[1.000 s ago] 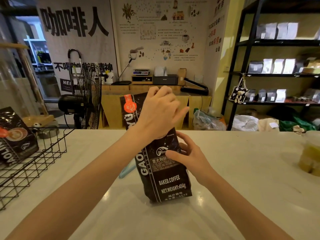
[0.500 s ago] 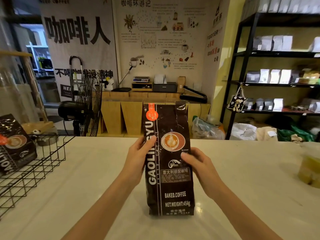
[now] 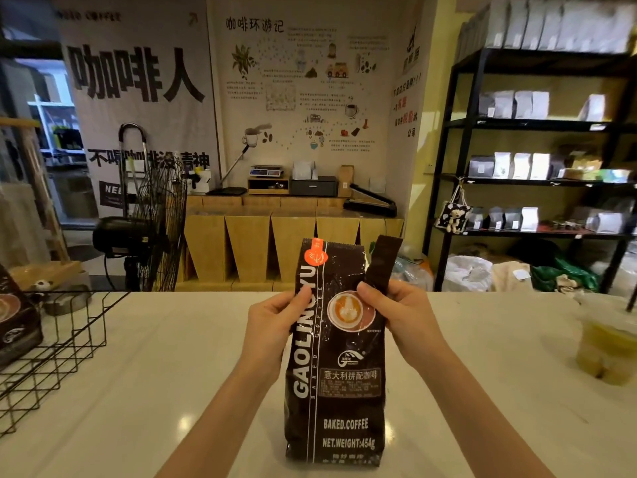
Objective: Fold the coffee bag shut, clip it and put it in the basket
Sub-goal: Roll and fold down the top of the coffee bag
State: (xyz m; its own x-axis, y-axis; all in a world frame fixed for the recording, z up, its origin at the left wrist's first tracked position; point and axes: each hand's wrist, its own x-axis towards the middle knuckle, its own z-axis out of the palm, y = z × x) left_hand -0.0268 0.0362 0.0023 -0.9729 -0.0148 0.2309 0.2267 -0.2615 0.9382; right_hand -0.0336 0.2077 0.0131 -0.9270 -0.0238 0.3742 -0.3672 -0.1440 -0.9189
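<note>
- the coffee bag [image 3: 336,357] stands upright on the white counter [image 3: 172,391], at about 6 o'clock in the view, printed front facing the camera.
- the left hand [image 3: 272,326] grips the bag's upper left edge, thumb pressed on the front over the white lettering, fingers wrapped behind.
- the right hand [image 3: 403,315] pinches the upper right edge, thumb on the front just beside the printed latte cup; the other fingers sit behind the bag.
- the bag's top is still unfolded: the front panel rises straight, and a narrow dark flap [image 3: 382,260] sticks up above the right hand toward 1 o'clock.
- the wire basket [image 3: 58,346] sits at 9 o'clock, well apart from the bag, with a second dark coffee bag [image 3: 15,326] leaning inside it at the frame edge.
- a plastic cup of yellowish drink [image 3: 606,346] stands on the counter at 3 o'clock.
- no clip can be made out on the counter.
</note>
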